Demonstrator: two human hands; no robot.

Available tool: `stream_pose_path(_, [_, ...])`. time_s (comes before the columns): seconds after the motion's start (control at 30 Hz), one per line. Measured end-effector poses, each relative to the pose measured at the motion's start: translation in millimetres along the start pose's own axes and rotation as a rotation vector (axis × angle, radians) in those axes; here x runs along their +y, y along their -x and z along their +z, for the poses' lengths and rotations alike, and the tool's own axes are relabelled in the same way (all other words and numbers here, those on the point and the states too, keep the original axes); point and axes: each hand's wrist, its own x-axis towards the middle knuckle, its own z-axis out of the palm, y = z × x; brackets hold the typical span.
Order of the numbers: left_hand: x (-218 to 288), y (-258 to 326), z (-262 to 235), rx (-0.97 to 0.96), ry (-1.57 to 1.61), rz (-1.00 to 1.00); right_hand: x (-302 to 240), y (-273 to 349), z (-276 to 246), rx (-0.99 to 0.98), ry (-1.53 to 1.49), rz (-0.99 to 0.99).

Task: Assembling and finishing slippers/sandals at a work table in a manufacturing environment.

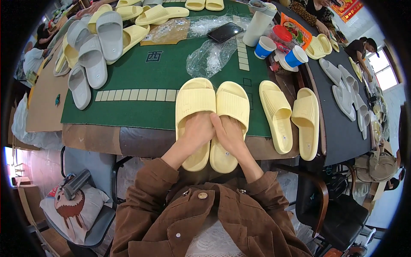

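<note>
Yellow slide pair (212, 124), side by side at table (141, 109) near edge; left hand (196, 133) and right hand (229, 136) flat on heels, aligning. Next likely: gripping both together.

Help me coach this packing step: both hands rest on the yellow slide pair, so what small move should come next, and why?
Probably press the two slides together and lift them. The left hand and right hand each lie on one slide of the yellow pair, side by side and aligned, heels overhanging the table edge.
</note>
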Motion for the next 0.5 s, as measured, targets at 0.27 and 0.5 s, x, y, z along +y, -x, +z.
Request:
stream_pose_path(0.27, [2.7,-1.9,-13.5,-0.154,0.041,-0.037,-1.0,-2.9,-9.3,-0.077,-0.288,0.129])
stream_pose_path(0.5, [6.9,-3.6,-22.5,-0.185,0.067,-0.02,-13.6,-2.4,-29.0,-0.176,-0.471,0.405])
